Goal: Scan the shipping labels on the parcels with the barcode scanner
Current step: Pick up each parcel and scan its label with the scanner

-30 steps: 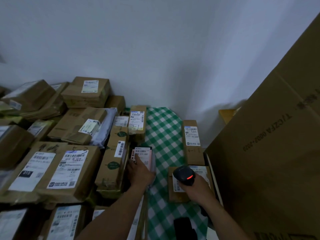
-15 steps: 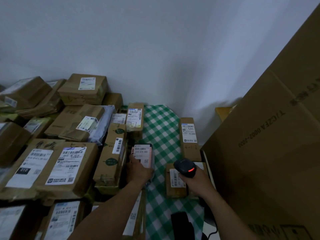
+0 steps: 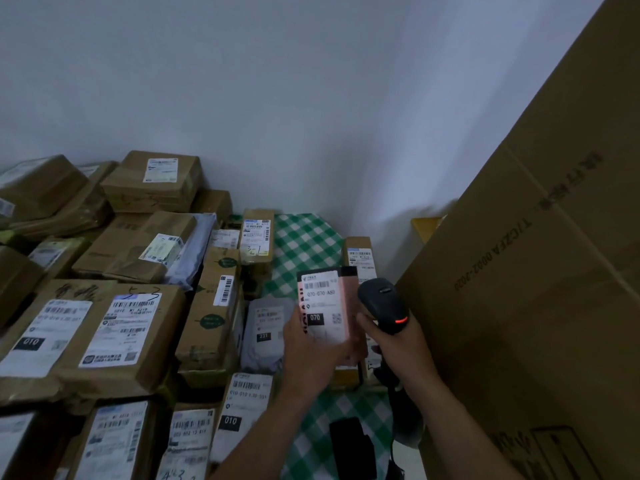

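Above the green check cloth point(image 3: 304, 244): your 2 hands meet here, with the parcel and the scanner side by side.
Left grip point(image 3: 308, 355): your fingers curl round the bottom of the pink parcel point(image 3: 351, 306). You hold it up with its label point(image 3: 322, 299) facing you.
Right grip point(image 3: 398, 348): it is wrapped round the handle of the scanner point(image 3: 382, 303), just right of the parcel. A red light glows on the scanner's back.
Step now: getting this 1 label read. I cannot tell if the scan has worked.
Next move: the scanner's nose seems to point past the parcel. Turn the nose to the black bars at the top of the label, or turn the parcel to it.
After that: I think you put this parcel down and take another from the pile of brown boxes point(image 3: 145, 341) on your left.
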Tool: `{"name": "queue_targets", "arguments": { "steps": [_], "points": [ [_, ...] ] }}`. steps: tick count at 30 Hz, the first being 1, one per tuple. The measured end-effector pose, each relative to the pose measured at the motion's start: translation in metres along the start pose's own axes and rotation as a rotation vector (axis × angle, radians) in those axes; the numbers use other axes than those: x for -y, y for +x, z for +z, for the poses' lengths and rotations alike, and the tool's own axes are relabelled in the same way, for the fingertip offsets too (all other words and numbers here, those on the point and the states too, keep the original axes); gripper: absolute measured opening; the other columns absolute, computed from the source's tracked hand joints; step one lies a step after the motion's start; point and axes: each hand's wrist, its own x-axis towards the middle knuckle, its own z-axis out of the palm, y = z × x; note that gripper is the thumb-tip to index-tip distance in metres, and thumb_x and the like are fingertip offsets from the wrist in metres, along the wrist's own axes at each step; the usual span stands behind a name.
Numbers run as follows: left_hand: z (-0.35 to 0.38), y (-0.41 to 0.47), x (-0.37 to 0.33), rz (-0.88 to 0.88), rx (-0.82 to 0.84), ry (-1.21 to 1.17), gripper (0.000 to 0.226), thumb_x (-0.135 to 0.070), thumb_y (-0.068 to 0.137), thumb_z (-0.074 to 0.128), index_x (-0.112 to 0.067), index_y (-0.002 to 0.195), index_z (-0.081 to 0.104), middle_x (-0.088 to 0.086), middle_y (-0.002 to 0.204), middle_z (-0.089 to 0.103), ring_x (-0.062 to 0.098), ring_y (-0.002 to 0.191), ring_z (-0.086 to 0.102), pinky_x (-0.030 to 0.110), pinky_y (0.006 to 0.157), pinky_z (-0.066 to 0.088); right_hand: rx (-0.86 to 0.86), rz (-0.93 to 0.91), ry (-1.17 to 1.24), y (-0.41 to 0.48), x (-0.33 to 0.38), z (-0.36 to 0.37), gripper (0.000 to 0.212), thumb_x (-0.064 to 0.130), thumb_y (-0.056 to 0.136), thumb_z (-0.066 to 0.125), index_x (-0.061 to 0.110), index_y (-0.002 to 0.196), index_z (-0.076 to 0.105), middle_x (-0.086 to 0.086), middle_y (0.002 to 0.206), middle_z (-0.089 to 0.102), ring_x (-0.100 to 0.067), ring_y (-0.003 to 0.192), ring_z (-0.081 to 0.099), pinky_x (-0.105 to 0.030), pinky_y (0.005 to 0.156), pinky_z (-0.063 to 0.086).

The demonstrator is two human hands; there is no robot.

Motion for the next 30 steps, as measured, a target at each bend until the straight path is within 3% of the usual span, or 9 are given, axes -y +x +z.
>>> {"name": "queue_targets", "arguments": {
  "steps": [2, 4, 6, 8, 11, 17, 22, 24, 30],
  "points": [
    [0.011, -0.006, 0.001, 0.028, 0.027, 0.016, 0.091, -0.047, 0.046, 0.102, -0.037, 0.125, 0.059, -0.002, 0.121, 0.068, 0.016, 0.11, 0.069, 0.036, 0.082, 0.063, 0.03, -0.012, -0.014, -0.002, 0.002, -0.002, 0.074, 0.032, 0.062, 0.098, 0.024, 0.128, 0.067, 0.005, 0.117, 0.076, -0.015, 0.11, 0.072, -0.045, 0.096, 0.059],
    [0.015, -0.014, -0.001, 0.05, 0.092, -0.005, 0.091, -0.031, 0.049, 0.102, -0.037, 0.127, 0.057, -0.003, 0.122, 0.067, 0.017, 0.114, 0.067, 0.032, 0.084, 0.062, 0.026, -0.019, -0.038, -0.003, 0.001, -0.005, 0.074, 0.027, 0.057, 0.1, 0.02, 0.125, 0.071, 0.004, 0.115, 0.078, -0.016, 0.109, 0.074, -0.046, 0.094, 0.06],
    [0.01, -0.021, -0.005, 0.037, 0.153, -0.08, 0.08, -0.015, 0.062, 0.099, -0.033, 0.126, 0.054, -0.013, 0.117, 0.07, 0.004, 0.11, 0.068, 0.021, 0.079, 0.06, 0.01, 0.004, -0.016, -0.003, 0.001, -0.013, 0.063, 0.013, 0.063, 0.098, 0.018, 0.12, 0.073, 0.0, 0.111, 0.079, -0.021, 0.105, 0.075, -0.051, 0.092, 0.06],
    [0.001, -0.02, -0.007, -0.032, 0.225, -0.139, 0.063, -0.015, 0.08, 0.088, -0.033, 0.126, 0.05, -0.019, 0.119, 0.068, -0.012, 0.101, 0.065, 0.012, 0.073, 0.055, 0.027, 0.057, 0.042, -0.006, 0.007, -0.022, 0.051, 0.003, 0.07, 0.091, 0.015, 0.116, 0.074, -0.007, 0.106, 0.08, -0.027, 0.098, 0.077, -0.055, 0.09, 0.06],
    [-0.017, -0.005, -0.005, -0.156, 0.273, -0.263, 0.056, -0.018, 0.088, 0.079, -0.031, 0.134, 0.05, -0.001, 0.133, 0.067, 0.008, 0.109, 0.07, 0.023, 0.074, 0.06, 0.118, 0.103, 0.105, -0.014, 0.019, -0.034, 0.049, -0.001, 0.073, 0.085, 0.012, 0.117, 0.071, -0.014, 0.107, 0.079, -0.032, 0.097, 0.077, -0.055, 0.089, 0.06],
    [-0.033, 0.007, -0.013, -0.177, 0.363, -0.335, 0.086, -0.012, 0.074, 0.087, -0.035, 0.146, 0.046, 0.007, 0.129, 0.068, 0.027, 0.111, 0.072, 0.045, 0.079, 0.063, 0.245, 0.134, 0.072, -0.02, 0.031, -0.044, 0.044, -0.002, 0.08, 0.079, 0.014, 0.12, 0.068, -0.013, 0.109, 0.078, -0.029, 0.1, 0.077, -0.046, 0.085, 0.062],
    [-0.027, 0.011, -0.02, -0.161, 0.244, -0.374, 0.094, -0.001, 0.081, 0.081, -0.045, 0.148, 0.032, -0.002, 0.128, 0.06, 0.024, 0.11, 0.071, 0.048, 0.076, 0.064, 0.064, 0.06, -0.01, -0.016, 0.034, -0.035, 0.033, 0.025, 0.088, 0.08, 0.033, 0.117, 0.067, 0.009, 0.107, 0.077, -0.005, 0.097, 0.071, -0.02, 0.067, 0.054],
    [-0.025, 0.018, -0.019, -0.127, 0.182, -0.343, 0.103, -0.001, 0.082, 0.08, -0.046, 0.155, 0.023, -0.005, 0.13, 0.056, 0.024, 0.115, 0.067, 0.049, 0.08, 0.064, 0.018, 0.026, -0.083, -0.013, 0.033, -0.032, 0.036, 0.031, 0.089, 0.079, 0.032, 0.122, 0.065, 0.009, 0.108, 0.074, -0.006, 0.099, 0.069, -0.016, 0.063, 0.05],
    [-0.019, 0.044, -0.02, -0.04, 0.048, -0.242, 0.105, -0.004, 0.084, 0.081, -0.044, 0.158, 0.018, 0.0, 0.145, 0.049, 0.027, 0.128, 0.057, 0.056, 0.093, 0.059, 0.161, 0.016, -0.326, -0.013, 0.038, -0.02, 0.039, 0.032, 0.092, 0.076, 0.03, 0.127, 0.062, 0.011, 0.109, 0.072, -0.004, 0.086, 0.071, -0.009, 0.055, 0.048]
  ]
}}
